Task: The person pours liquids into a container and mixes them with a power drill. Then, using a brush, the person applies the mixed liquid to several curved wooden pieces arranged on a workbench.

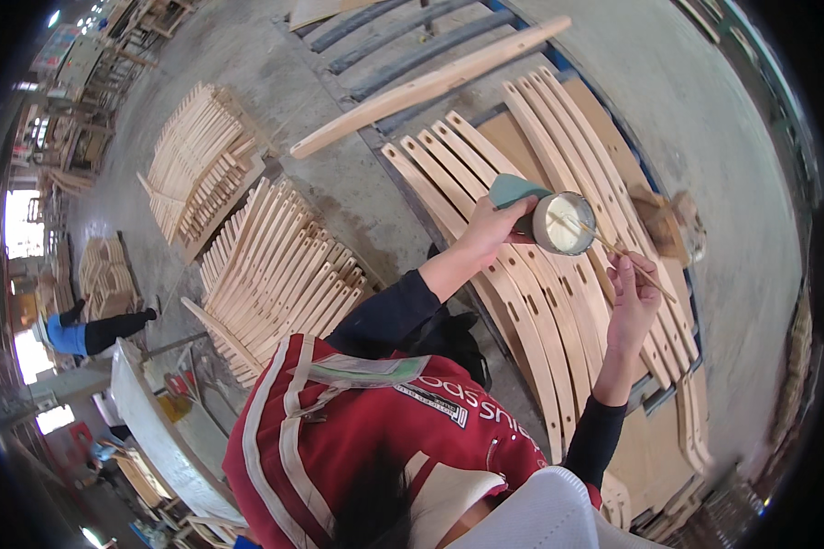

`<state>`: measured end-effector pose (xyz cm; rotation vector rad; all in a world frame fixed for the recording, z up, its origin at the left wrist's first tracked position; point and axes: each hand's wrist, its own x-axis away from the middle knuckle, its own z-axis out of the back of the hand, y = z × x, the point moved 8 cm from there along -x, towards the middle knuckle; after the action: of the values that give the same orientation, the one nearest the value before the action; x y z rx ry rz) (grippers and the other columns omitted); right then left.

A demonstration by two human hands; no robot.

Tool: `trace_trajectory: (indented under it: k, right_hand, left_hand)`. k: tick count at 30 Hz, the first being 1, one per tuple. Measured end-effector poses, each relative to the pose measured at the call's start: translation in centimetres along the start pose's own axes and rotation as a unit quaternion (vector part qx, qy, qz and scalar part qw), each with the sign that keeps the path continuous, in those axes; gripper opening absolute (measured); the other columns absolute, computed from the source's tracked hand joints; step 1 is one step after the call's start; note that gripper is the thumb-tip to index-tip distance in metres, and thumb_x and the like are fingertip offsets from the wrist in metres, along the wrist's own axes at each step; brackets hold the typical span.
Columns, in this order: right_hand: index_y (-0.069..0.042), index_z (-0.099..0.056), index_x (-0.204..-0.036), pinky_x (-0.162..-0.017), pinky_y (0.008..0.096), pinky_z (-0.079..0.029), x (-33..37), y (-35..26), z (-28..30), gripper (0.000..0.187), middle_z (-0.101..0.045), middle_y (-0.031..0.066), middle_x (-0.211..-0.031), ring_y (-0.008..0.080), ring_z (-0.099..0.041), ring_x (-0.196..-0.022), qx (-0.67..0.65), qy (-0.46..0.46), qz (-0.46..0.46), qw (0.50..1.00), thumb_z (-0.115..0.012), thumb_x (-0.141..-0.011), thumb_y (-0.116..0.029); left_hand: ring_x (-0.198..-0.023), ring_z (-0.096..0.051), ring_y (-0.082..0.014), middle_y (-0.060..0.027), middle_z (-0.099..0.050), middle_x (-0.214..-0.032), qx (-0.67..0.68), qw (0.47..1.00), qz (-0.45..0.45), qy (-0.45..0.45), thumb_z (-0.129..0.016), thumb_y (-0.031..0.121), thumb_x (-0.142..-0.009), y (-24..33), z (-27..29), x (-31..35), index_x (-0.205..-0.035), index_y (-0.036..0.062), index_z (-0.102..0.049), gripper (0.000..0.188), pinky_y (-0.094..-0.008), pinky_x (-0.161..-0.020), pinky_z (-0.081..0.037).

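Both arms raised in front of the body, a person in a red vest (366, 393) holds a round cup (579, 245) of creamy white contents (557, 225) above rows of curved wooden pieces (572, 352). The left hand (491, 229) is closed around the near-left side of the cup, thumb laid along the upper side and fingers wrapped underneath, the forearm angling up and to the right from a dark sleeve pushed back from the wrist. A blue-green piece (515, 189) sits just beyond the left thumb, against the cup; its kind cannot be made out. The right hand (634, 295) pinches a thin wooden stick (604, 241) between thumb and bent fingers, its forearm rising almost straight from the second dark sleeve, wrist bent slightly. The stick slants from the right grip up and left into the cup, its other end jutting out past the fingers. Slotted wooden pieces lie below both hands and beyond them, while a long wooden bar (430, 87) rests farther out, beyond the left grip. Well to the left of that grip stand stacks of slotted wooden parts (279, 265).
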<state>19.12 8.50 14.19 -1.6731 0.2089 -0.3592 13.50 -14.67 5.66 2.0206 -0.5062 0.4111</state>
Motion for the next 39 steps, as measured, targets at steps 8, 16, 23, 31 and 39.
trace_trajectory:
  k: [8,16,23,31,39]
  right_hand:
    - [-0.006,-0.056,-0.087,-0.072,0.0251,-0.053,-8.9,2.3,-15.6,0.018,-0.068,0.0117,-0.093,0.0144,-0.067,-0.084,-0.038,-0.088,-0.026,0.995,-0.064,-0.096,-0.020]
    - [-0.006,-0.060,-0.094,-0.073,0.0246,-0.053,-22.6,9.1,-40.1,0.013,-0.069,0.0130,-0.099,0.0140,-0.066,-0.088,-0.145,-0.110,-0.115,0.977,-0.062,-0.096,-0.018]
    - [-0.004,-0.059,-0.097,-0.075,0.0259,-0.055,-32.6,12.8,-59.1,0.014,-0.069,0.0135,-0.098,0.0167,-0.068,-0.088,-0.089,-0.149,-0.123,0.977,-0.063,-0.096,-0.017]
    - [-0.001,-0.059,-0.106,-0.077,0.0266,-0.055,-38.3,14.7,-69.6,0.018,-0.069,0.0145,-0.106,0.0190,-0.068,-0.092,-0.028,-0.202,-0.099,0.974,-0.065,-0.094,-0.013]
    - [-0.001,-0.060,-0.107,-0.075,0.0279,-0.056,-42.0,18.4,-74.2,0.018,-0.069,0.0140,-0.103,0.0200,-0.069,-0.092,-0.021,-0.177,-0.104,0.978,-0.063,-0.095,-0.015]
  left_hand:
    - [-0.090,-0.069,-0.0215,-0.0088,-0.067,-0.106,0.049,0.996,-0.050,0.049,-0.060,0.018,-0.095,10.4,11.6,-6.2,-0.116,0.0031,-0.062,0.026,-0.0369,-0.070,-0.061]
    - [-0.086,-0.069,-0.0205,-0.0102,-0.068,-0.103,0.092,0.983,-0.065,0.146,-0.064,0.017,-0.093,25.0,28.3,-21.1,-0.113,0.0003,-0.062,0.026,-0.0359,-0.068,-0.061]
    - [-0.086,-0.069,-0.0203,-0.0104,-0.068,-0.104,0.071,0.975,-0.127,0.169,-0.064,0.017,-0.093,36.3,41.8,-30.7,-0.112,-0.0014,-0.062,0.026,-0.0365,-0.069,-0.061]
    - [-0.087,-0.070,-0.0199,-0.0101,-0.069,-0.104,0.079,0.969,-0.116,0.204,-0.063,0.018,-0.093,40.5,48.9,-36.1,-0.113,-0.0017,-0.062,0.028,-0.0366,-0.072,-0.060]
    - [-0.091,-0.069,-0.0227,-0.0117,-0.068,-0.107,0.131,0.955,-0.105,0.245,-0.063,0.018,-0.093,38.9,54.3,-38.4,-0.116,-0.0030,-0.060,0.031,-0.0392,-0.077,-0.059]
